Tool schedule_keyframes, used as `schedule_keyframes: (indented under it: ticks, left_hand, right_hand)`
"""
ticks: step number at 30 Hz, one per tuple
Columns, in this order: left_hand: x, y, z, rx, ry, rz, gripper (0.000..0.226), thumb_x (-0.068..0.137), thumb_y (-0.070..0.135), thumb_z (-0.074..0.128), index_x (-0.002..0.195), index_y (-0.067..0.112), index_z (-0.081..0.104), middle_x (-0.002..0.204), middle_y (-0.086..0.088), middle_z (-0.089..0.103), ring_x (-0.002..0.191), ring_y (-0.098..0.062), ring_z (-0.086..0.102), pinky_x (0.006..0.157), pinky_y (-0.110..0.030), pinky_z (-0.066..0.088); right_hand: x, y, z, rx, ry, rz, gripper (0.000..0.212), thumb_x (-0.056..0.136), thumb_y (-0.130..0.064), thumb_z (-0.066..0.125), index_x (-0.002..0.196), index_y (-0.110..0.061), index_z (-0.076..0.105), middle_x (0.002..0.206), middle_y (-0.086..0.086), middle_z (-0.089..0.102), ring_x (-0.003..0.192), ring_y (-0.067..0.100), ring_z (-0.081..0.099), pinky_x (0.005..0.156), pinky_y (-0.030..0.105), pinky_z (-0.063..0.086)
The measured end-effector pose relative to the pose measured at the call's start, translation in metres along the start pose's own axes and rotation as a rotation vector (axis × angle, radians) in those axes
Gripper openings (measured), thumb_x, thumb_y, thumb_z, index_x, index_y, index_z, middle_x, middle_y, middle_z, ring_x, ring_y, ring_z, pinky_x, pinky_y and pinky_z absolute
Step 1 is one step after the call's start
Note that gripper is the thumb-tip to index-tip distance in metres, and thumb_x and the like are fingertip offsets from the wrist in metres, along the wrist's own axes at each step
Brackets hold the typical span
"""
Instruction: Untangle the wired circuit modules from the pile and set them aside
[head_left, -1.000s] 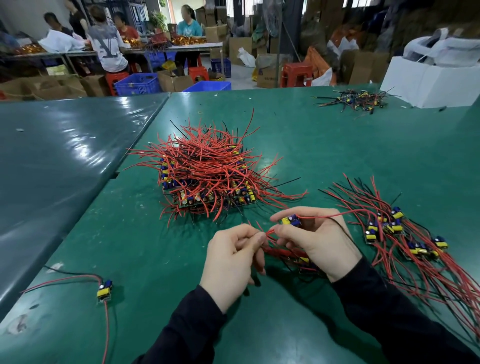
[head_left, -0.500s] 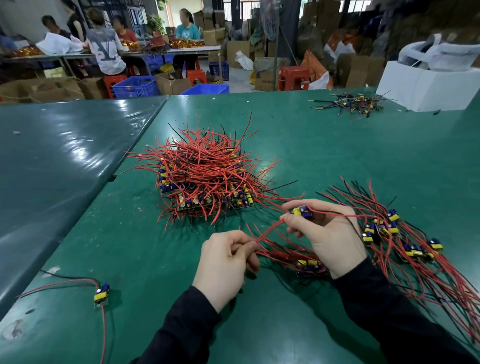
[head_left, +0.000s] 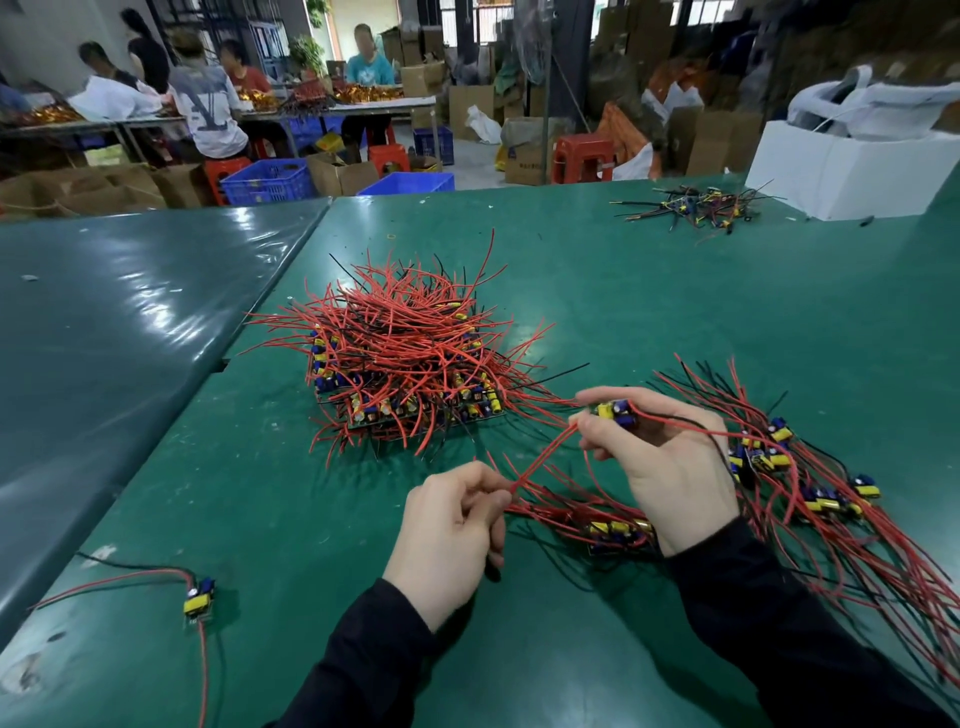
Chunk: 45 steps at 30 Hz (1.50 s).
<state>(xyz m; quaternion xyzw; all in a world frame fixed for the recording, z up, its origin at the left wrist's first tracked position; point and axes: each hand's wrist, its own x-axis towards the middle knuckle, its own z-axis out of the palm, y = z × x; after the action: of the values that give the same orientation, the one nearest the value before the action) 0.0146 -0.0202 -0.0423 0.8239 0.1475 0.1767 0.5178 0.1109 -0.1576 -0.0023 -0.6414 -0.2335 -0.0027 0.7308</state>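
A big tangled pile (head_left: 405, 358) of red-wired circuit modules lies mid-table on the green mat. My right hand (head_left: 660, 462) pinches one small yellow-and-blue module (head_left: 615, 413) raised above the table. My left hand (head_left: 449, 535) pinches that module's red wire (head_left: 540, 457) at its lower end, so the wire runs taut between both hands. Under my right wrist lies a small clump of modules (head_left: 615, 532) with red wires. To the right spreads a row of separated modules (head_left: 810, 478) with long red wires.
A single module (head_left: 200, 603) with red and black leads lies near the front left. Another small bunch (head_left: 691, 205) sits far right beside a white box (head_left: 852, 171). A second green table (head_left: 130, 312) adjoins on the left. People work at benches behind.
My right hand has lifted the module up and to the right, away from my left hand. The red wire between the hands has stretched out straighter.
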Motion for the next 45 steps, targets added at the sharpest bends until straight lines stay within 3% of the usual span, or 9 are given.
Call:
schedule_keyframes:
  ticks: [4, 11, 18, 24, 28, 33, 38, 41, 45]
  left_hand:
    - [0.002, -0.005, -0.001, 0.023, 0.066, 0.059, 0.024, 0.092, 0.008, 0.057, 0.070, 0.018, 0.055, 0.035, 0.002, 0.042, 0.032, -0.017, 0.040, 0.040, -0.021, 0.035]
    - [-0.004, -0.001, 0.007, -0.066, -0.166, 0.246, 0.022, 0.094, 0.012, 0.044, 0.100, 0.032, 0.049, 0.043, 0.006, 0.040, 0.038, -0.019, 0.044, 0.044, -0.022, 0.041]
    - [-0.008, 0.001, 0.007, -0.041, -0.181, 0.255, 0.020, 0.093, 0.018, 0.047, 0.101, 0.036, 0.044, 0.036, 0.004, 0.045, 0.031, -0.012, 0.041, 0.044, -0.014, 0.034]
    - [-0.008, 0.007, 0.007, -0.057, -0.032, 0.324, 0.021, 0.089, 0.047, 0.046, 0.098, 0.030, 0.052, 0.045, -0.012, 0.040, 0.040, -0.029, 0.032, 0.044, -0.033, 0.031]
    - [-0.006, 0.010, 0.003, -0.147, 0.154, 0.295, 0.024, 0.092, 0.037, 0.047, 0.085, 0.018, 0.059, 0.045, -0.012, 0.036, 0.040, -0.017, 0.029, 0.041, -0.035, 0.028]
    - [-0.007, 0.012, 0.004, -0.211, 0.187, 0.256, 0.027, 0.091, 0.033, 0.047, 0.080, 0.014, 0.062, 0.046, -0.003, 0.037, 0.041, -0.013, 0.031, 0.042, -0.033, 0.025]
    - [-0.007, 0.012, 0.003, -0.183, 0.202, 0.232, 0.027, 0.090, 0.034, 0.047, 0.078, 0.015, 0.062, 0.047, -0.003, 0.037, 0.043, -0.015, 0.032, 0.043, -0.036, 0.027]
    - [-0.005, 0.011, 0.002, -0.186, 0.237, 0.224, 0.026, 0.090, 0.033, 0.048, 0.077, 0.015, 0.062, 0.047, -0.001, 0.037, 0.045, -0.015, 0.032, 0.044, -0.035, 0.028]
    - [-0.005, 0.013, 0.000, -0.212, 0.285, 0.211, 0.026, 0.089, 0.032, 0.048, 0.075, 0.014, 0.061, 0.047, -0.002, 0.036, 0.044, -0.015, 0.032, 0.044, -0.033, 0.027]
  right_hand:
    - [0.002, -0.003, -0.002, 0.014, 0.011, -0.002, 0.016, 0.075, 0.006, 0.070, 0.077, -0.010, 0.074, 0.060, 0.012, 0.065, 0.052, 0.010, 0.061, 0.053, 0.016, 0.047]
    - [0.013, -0.007, -0.009, 0.421, 0.197, 0.302, 0.032, 0.076, 0.008, 0.067, 0.099, -0.011, 0.058, 0.073, 0.014, 0.070, 0.055, 0.011, 0.063, 0.052, 0.015, 0.049]
    - [0.014, -0.007, -0.009, 0.566, 0.156, 0.417, 0.019, 0.072, -0.015, 0.068, 0.090, -0.016, 0.067, 0.076, 0.003, 0.073, 0.058, 0.002, 0.062, 0.049, 0.010, 0.045]
    - [0.034, -0.033, -0.059, 0.086, 0.039, 0.270, 0.025, 0.083, -0.012, 0.064, 0.106, -0.018, 0.068, 0.067, -0.011, 0.063, 0.057, -0.001, 0.053, 0.052, 0.010, 0.040]
    - [0.045, -0.043, -0.110, -0.485, -0.116, 0.335, 0.038, 0.077, -0.012, 0.072, 0.113, -0.012, 0.061, 0.077, 0.012, 0.070, 0.068, 0.016, 0.055, 0.059, 0.015, 0.044]
    - [0.046, -0.025, -0.137, -0.949, -0.166, 0.402, 0.032, 0.078, -0.023, 0.076, 0.104, -0.010, 0.063, 0.049, -0.004, 0.063, 0.036, 0.008, 0.041, 0.044, 0.022, 0.033]
    - [0.047, -0.024, -0.146, -1.585, -0.228, 0.313, 0.058, 0.077, -0.051, 0.069, 0.123, -0.018, 0.057, 0.085, 0.002, 0.068, 0.091, 0.025, 0.061, 0.074, 0.030, 0.043]
    - [0.043, -0.047, -0.143, -1.520, -0.169, 0.029, 0.041, 0.074, -0.045, 0.073, 0.108, -0.022, 0.066, 0.100, 0.004, 0.069, 0.097, 0.025, 0.063, 0.081, 0.034, 0.046]
    - [0.022, -0.055, -0.104, -1.188, -0.643, -0.029, 0.028, 0.073, -0.043, 0.075, 0.099, -0.037, 0.066, 0.097, -0.022, 0.068, 0.094, -0.005, 0.061, 0.086, 0.011, 0.042]
